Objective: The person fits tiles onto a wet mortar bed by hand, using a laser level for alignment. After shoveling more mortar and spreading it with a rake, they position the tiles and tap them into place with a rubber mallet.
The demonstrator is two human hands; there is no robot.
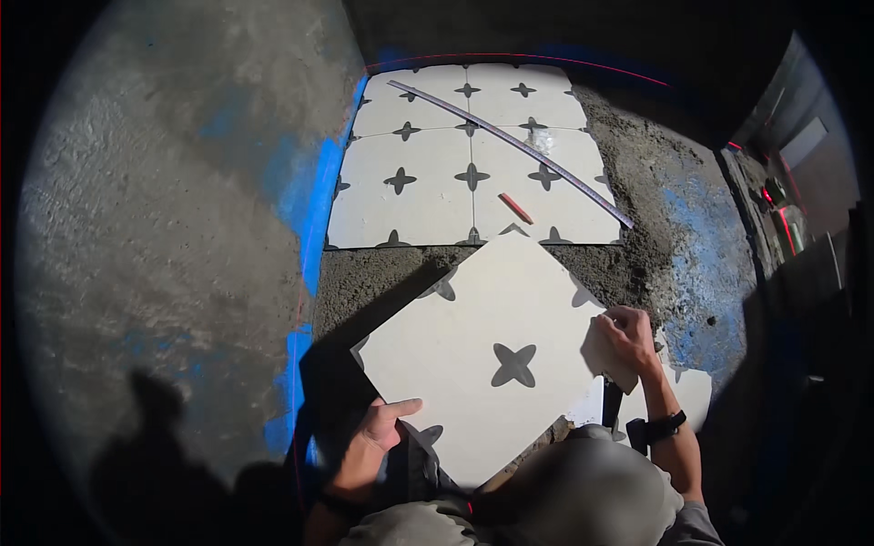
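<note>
A large square off-white tile (473, 337) with dark four-pointed star shapes is held above the ground in front of me, turned so that its corners point away and sideways. My left hand (387, 425) grips its lower left edge, thumb on the face and the other fingers underneath. At the right corner, my right hand (625, 338) is closed on the edge and throws a shadow on the tile. Beyond lie several laid tiles (428, 209) of the same pattern. On them rest a long thin metal ruler (510, 140), set diagonally, and a short red pencil (516, 208).
Rough grey mortar (364, 273) borders the laid tiles in front and on the right. A grey wall (182, 227) with a blue strip (318, 200) rises at left. A red laser line crosses the far wall. Another patterned tile piece (689, 393) lies beside my right forearm.
</note>
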